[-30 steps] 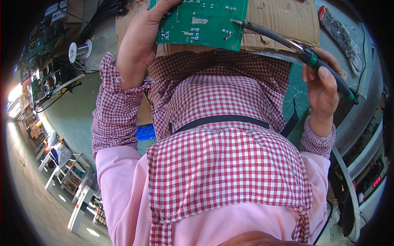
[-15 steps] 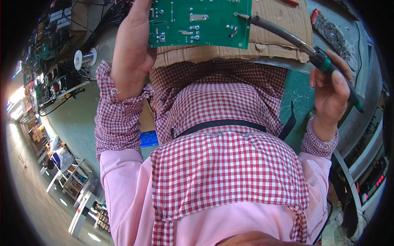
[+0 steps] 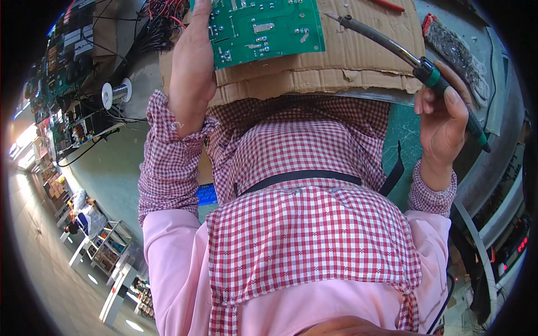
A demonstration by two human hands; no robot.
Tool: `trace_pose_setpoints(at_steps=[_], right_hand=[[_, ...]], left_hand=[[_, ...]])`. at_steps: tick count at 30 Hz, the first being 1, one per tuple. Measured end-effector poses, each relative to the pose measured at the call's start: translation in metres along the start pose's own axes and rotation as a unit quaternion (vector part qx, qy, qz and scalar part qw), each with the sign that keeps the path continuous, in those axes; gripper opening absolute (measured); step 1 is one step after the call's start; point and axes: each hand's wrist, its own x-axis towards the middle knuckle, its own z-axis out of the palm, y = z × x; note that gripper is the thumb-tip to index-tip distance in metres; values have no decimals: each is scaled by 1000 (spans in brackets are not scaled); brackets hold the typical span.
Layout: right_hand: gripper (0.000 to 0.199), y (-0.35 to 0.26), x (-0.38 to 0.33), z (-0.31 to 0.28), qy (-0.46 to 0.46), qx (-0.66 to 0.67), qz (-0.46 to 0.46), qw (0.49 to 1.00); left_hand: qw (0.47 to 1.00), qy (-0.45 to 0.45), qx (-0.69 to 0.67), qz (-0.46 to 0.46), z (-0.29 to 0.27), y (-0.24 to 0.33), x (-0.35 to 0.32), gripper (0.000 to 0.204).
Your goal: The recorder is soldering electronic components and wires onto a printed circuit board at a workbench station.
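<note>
One gap opened, upper center: soldering iron (image 3: pixel 392 44) tip now clear of circuit board (image 3: pixel 266 39); joint contact judged paused. Left hand (image 3: pixel 193 61) grips board; right hand (image 3: pixel 443 123) grasps iron.

The circuit board (image 3: pixel 268 33) looks glossy — the cardboard (image 3: pixel 356 59) matt.

Circuit board (image 3: pixel 268 32) is left of soldering iron (image 3: pixel 421 68), over cardboard (image 3: pixel 358 59).
</note>
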Motion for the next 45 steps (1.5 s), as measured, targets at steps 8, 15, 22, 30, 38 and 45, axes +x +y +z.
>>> trace_pose_setpoints(at_steps=[8,15,22,30,38,45], right_hand=[[48,9,-7,3,7,-26,24,999],[47,14,-10,1,-8,16,30,999],[47,18,-13,5,-6,42,29,999],[47,18,-15,6,-13,25,27,999],[44,19,-15,7,-18,26,7,999],[43,20,-17,5,-28,33,-5,999]], left_hand=[[994,73,31,74,-27,-22,-4,45],[992,77,-3,102,-28,-30,-8,42],[990,81,-15,116,-23,-30,-14,41],[986,119,9,114,-24,-32,-18,42],[985,112,16,130,-25,-33,-18,44],[985,107,9,139,-25,-34,-16,43]])
